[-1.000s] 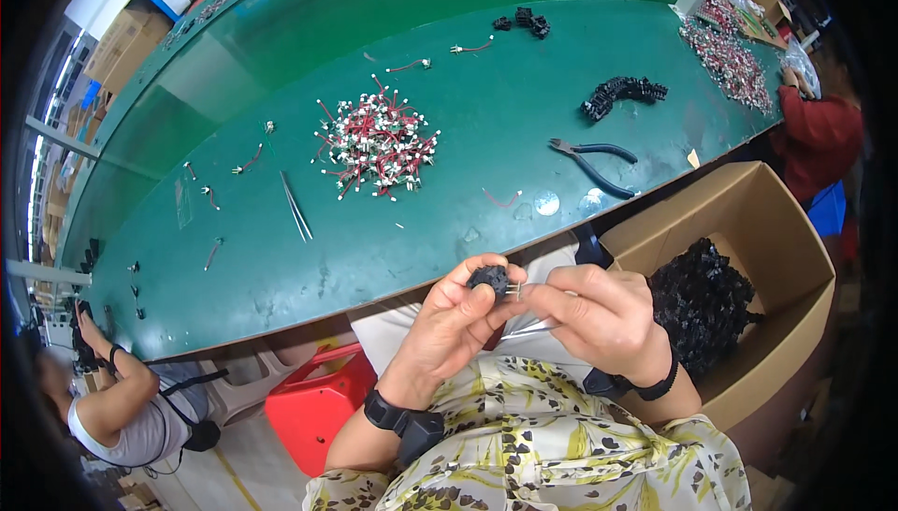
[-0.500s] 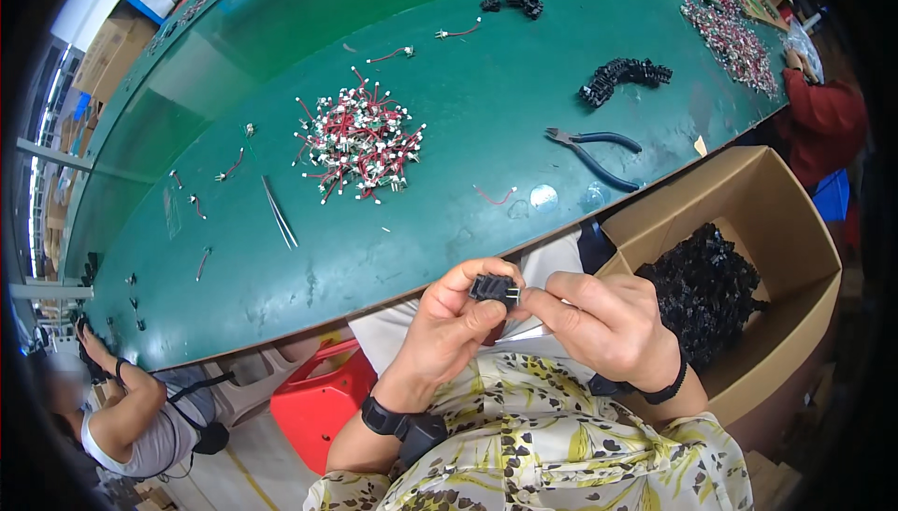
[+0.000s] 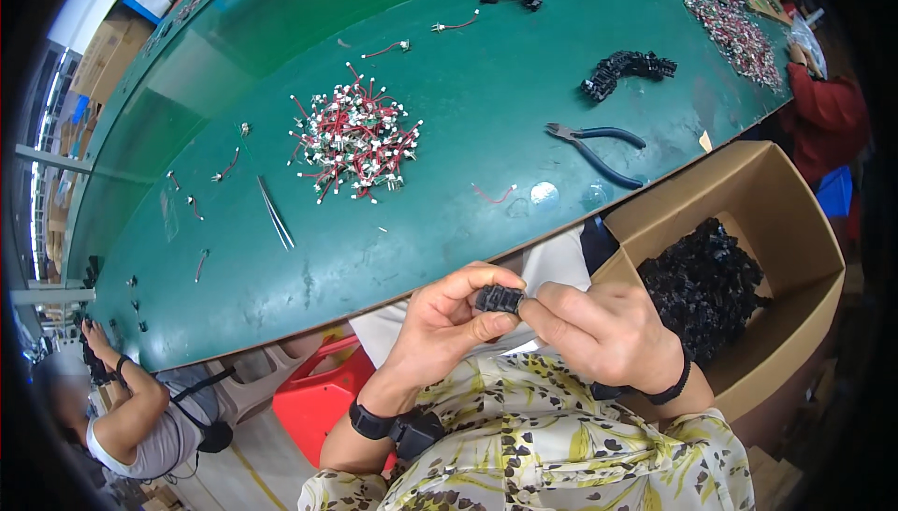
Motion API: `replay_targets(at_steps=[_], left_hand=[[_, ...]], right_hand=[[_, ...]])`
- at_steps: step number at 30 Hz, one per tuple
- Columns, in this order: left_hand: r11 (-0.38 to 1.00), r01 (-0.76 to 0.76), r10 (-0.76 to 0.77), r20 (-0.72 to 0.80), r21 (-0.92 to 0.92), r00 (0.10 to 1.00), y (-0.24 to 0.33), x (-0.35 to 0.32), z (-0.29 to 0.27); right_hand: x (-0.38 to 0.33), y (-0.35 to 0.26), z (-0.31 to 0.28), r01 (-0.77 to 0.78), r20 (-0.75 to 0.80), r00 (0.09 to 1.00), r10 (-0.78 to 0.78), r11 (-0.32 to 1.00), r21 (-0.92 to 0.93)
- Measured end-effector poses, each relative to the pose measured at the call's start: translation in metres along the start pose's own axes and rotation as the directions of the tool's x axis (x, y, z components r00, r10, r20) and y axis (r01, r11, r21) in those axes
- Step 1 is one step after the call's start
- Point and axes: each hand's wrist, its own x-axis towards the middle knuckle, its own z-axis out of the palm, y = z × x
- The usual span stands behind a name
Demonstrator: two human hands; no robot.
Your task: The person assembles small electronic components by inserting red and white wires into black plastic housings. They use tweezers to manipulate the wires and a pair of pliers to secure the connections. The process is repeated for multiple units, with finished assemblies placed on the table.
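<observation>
Over my lap, just off the table's front edge, my left hand (image 3: 444, 324) grips a small block of black plastic housings (image 3: 499, 299) between thumb and fingers. The fingers of my right hand (image 3: 603, 331) are pinched together against the right end of this block. What they hold, if anything, is hidden by the fingertips. Beyond my hands, a heap of red-wired white connectors (image 3: 355, 141) lies on the green table (image 3: 449, 183). Tweezers (image 3: 275, 214) lie to its left, and dark-handled pliers (image 3: 599, 151) to its right.
At my right stands an open cardboard box (image 3: 786, 230) with black plastic parts (image 3: 703, 286) inside. A curved row of black housings (image 3: 625, 73) lies on the table. Co-workers sit at left (image 3: 150, 417) and far right (image 3: 828, 118). A red stool (image 3: 323, 403) stands at lower left.
The black block has turned slightly in my left hand, and the pale pins seen at its right end are now hidden. My right fingertips stay close against it.
</observation>
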Motion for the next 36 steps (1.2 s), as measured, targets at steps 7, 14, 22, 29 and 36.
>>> replay_targets(at_steps=[7,14,22,29,36], left_hand=[[0.934,0.115,-0.105,0.046,-0.339,0.993,-0.003,-0.001,-0.001],[0.954,0.135,-0.119,0.073,-0.268,0.990,-0.010,-0.001,-0.004],[0.846,0.163,-0.221,-0.055,-0.508,0.974,-0.001,-0.002,0.006],[0.925,0.251,-0.273,-0.041,-0.286,0.961,0.004,-0.006,0.014],[0.987,0.147,-0.156,-0.203,-0.056,0.967,0.002,-0.010,0.016]], right_hand=[[0.002,0.004,0.004,-0.211,-0.057,0.960,0.272,0.847,0.488],[-0.003,0.015,0.013,-0.293,0.002,0.935,0.354,0.771,0.566],[-0.006,0.015,-0.001,-0.247,-0.069,0.952,0.298,0.883,0.400],[-0.002,0.007,-0.003,-0.179,0.012,0.984,0.180,0.963,0.202],[-0.002,0.006,-0.002,-0.265,-0.004,0.957,0.291,0.876,0.402]])
